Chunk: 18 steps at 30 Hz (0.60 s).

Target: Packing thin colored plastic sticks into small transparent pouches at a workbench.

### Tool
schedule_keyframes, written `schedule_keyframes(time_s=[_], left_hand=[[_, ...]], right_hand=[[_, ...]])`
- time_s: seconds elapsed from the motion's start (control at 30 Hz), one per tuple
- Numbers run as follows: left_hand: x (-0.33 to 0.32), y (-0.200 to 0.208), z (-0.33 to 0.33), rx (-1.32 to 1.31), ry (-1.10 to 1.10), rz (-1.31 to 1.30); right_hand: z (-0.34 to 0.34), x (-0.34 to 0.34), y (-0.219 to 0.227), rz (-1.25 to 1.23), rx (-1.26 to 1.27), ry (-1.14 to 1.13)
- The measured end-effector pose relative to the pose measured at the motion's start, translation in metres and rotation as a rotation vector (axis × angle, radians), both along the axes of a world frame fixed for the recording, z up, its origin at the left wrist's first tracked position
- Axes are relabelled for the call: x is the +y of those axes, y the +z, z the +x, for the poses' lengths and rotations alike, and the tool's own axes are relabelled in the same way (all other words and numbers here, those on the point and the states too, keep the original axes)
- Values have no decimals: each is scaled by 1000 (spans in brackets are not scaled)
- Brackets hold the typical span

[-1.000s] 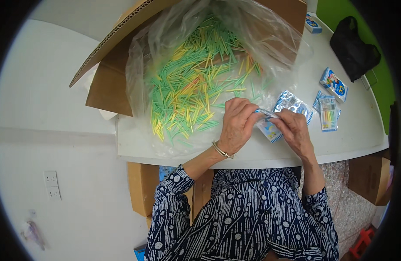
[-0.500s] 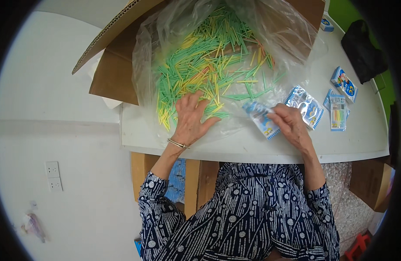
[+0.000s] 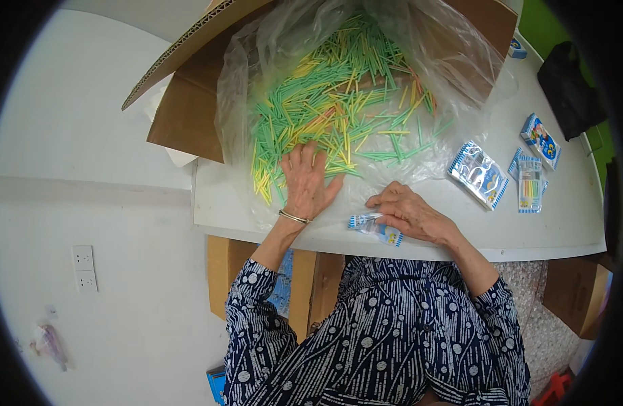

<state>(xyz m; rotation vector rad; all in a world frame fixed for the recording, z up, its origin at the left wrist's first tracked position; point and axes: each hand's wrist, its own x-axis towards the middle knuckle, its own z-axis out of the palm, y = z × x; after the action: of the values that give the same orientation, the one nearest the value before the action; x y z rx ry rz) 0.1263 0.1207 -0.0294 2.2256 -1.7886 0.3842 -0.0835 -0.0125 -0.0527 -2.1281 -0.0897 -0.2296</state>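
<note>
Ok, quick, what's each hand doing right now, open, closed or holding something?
Left hand: open, spread at the coloured sticks.
Right hand: on the small packet; whether it's gripped can't be told.

I record thin sticks [image 3: 305,111], mostly green and yellow, some orange, heaped at mixed angles. A small blue-and-white packet [image 3: 374,228] slants nearer me, partly covered by my right hand [image 3: 414,213].

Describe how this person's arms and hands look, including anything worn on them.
The arms wear navy-blue fabric sleeves printed with whitish dots and broken streaks, ending partway down the forearms. A thin, shiny metal bangle circles the wrist of the left hand; the wrist of the right hand shows none. Neither hand is gloved.
</note>
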Motion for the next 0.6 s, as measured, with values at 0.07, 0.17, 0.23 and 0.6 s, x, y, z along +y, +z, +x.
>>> schedule_keyframes(time_s=[0.07,0.17,0.23,0.6], left_hand=[[-3,-1,5,-35,14,-27],[-10,0,11,-120,46,-1],[-17,3,13,-206,63,47],[-50,-18,56,-386,162,253]], right_hand=[[0,0,0,9,8,0],[0,-1,1,23,35,1],[1,-2,1,24,47,10],[0,-1,-1,59,51,11]])
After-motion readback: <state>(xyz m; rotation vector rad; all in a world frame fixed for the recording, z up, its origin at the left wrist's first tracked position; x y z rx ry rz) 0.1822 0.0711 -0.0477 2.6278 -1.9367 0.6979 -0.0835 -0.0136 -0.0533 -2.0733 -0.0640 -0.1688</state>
